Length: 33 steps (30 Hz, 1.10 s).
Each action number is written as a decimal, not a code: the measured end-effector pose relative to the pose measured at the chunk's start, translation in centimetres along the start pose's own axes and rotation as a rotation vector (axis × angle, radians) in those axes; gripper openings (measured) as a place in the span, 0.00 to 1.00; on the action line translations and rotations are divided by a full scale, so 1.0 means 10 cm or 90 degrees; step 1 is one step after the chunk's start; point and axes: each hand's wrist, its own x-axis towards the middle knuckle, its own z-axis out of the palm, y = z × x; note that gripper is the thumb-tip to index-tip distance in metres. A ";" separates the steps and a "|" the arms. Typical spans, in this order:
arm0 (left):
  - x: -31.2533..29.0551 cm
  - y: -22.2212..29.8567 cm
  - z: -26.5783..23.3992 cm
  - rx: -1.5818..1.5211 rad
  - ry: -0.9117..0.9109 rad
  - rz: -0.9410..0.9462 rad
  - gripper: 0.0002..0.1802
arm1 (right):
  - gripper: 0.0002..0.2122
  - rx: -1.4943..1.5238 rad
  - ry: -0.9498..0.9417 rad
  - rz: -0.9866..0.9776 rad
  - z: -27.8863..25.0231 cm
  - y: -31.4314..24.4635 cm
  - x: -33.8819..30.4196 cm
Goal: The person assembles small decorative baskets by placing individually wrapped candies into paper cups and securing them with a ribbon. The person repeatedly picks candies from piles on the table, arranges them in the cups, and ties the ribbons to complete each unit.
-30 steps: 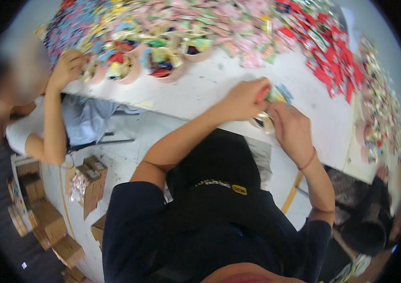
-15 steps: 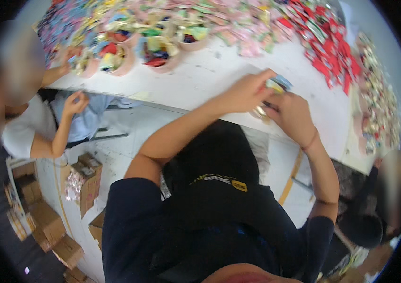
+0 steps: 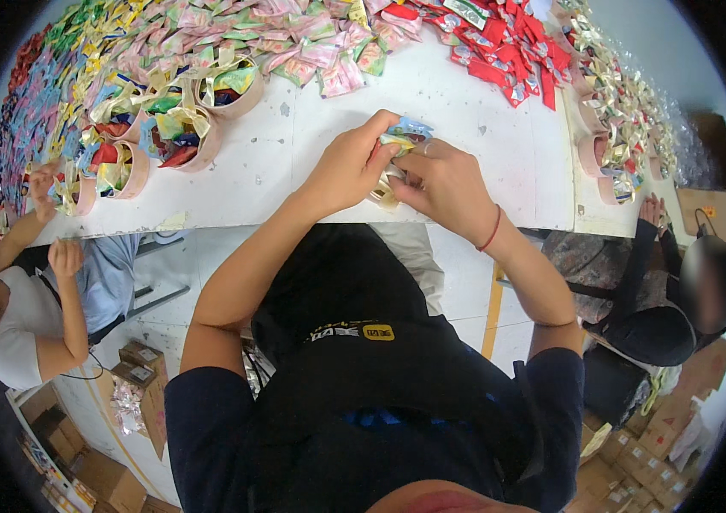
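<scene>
Fingers of left hand and right hand flank colourful packets.

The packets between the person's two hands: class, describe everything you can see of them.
The packets form a small bunch, pale blue at the far end and yellow-green nearer the person. They look like thin, slightly glossy film. The left hand pinches them between thumb and fingers; the right hand is close at their right, touching or nearly so. They appear over the white table; the hands hide the rest.
</scene>
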 end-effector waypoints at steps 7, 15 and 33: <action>0.00 0.07 -0.02 0.030 -0.009 -0.044 0.13 | 0.05 0.059 0.068 -0.057 -0.03 0.07 -0.07; -0.02 0.04 -0.08 -0.022 -0.049 -0.047 0.17 | 0.07 0.195 0.136 -0.002 0.04 0.19 -0.14; 0.10 0.28 -0.25 0.152 -0.202 -0.115 0.25 | 0.05 0.366 0.196 0.039 0.10 0.16 -0.21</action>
